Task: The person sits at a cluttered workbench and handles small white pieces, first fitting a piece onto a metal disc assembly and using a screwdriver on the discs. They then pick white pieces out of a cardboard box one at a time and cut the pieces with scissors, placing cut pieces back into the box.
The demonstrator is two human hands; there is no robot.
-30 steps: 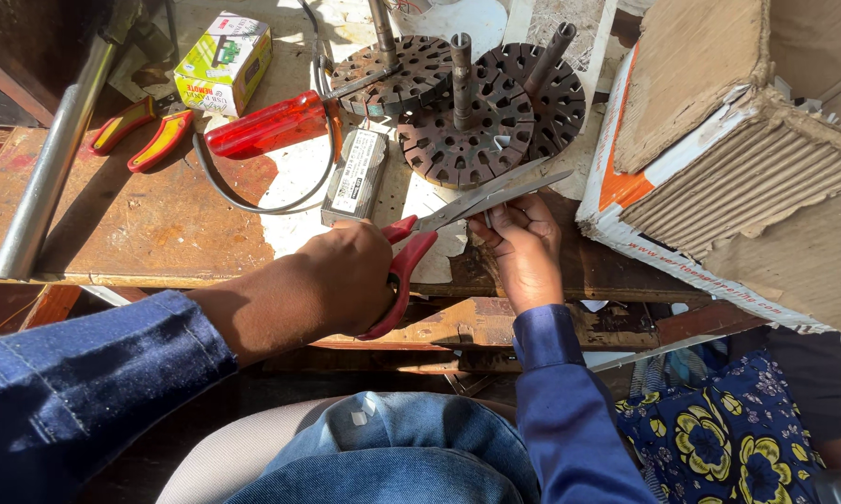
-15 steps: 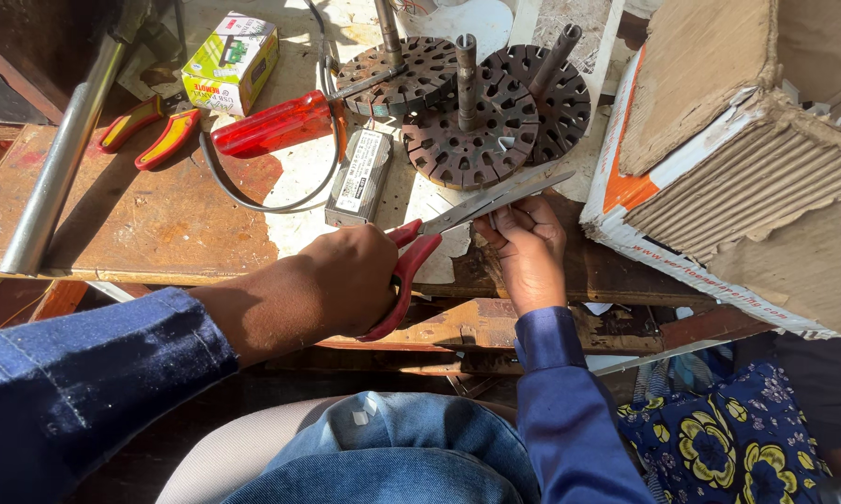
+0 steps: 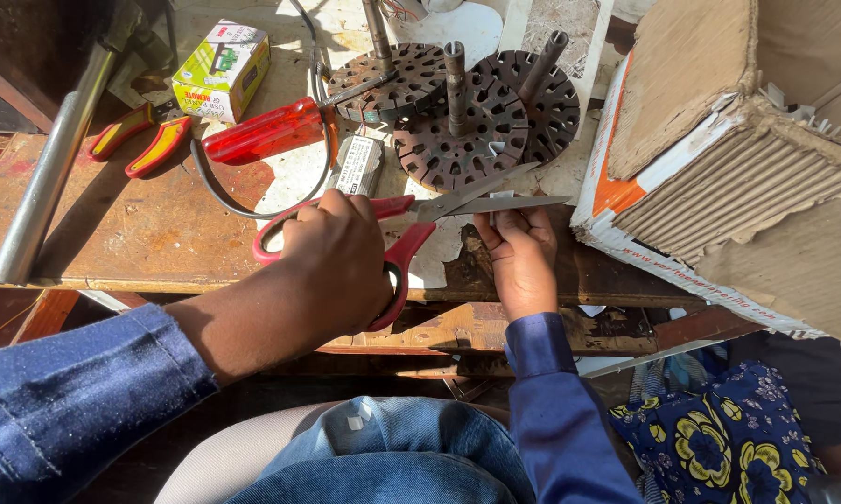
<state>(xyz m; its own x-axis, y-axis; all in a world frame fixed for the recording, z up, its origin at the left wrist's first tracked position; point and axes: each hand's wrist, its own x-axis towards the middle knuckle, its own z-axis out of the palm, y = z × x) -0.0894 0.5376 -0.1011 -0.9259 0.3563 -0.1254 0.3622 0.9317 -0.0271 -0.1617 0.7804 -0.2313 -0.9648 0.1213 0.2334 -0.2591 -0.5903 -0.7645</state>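
My left hand (image 3: 338, 254) grips the red handles of a pair of scissors (image 3: 411, 231) at the front edge of the wooden workbench (image 3: 112, 233). The steel blades (image 3: 495, 191) point right and are spread apart. My right hand (image 3: 521, 257) pinches a small pale strip (image 3: 502, 197) between the blades, fingertips just under them. Just beyond the blades stand three dark slotted metal discs with upright shafts (image 3: 458, 131).
A red-handled screwdriver (image 3: 266, 131), a black cable loop (image 3: 215, 191), a small grey device (image 3: 357, 166), red-and-yellow pliers (image 3: 145, 140) and a green-yellow box (image 3: 223, 67) lie on the bench. A metal pipe (image 3: 52, 168) leans left. A large cardboard box (image 3: 747, 159) fills the right.
The scissor blades have swung down to a flatter angle and spread apart around the strip. Both hands stay at the bench edge.
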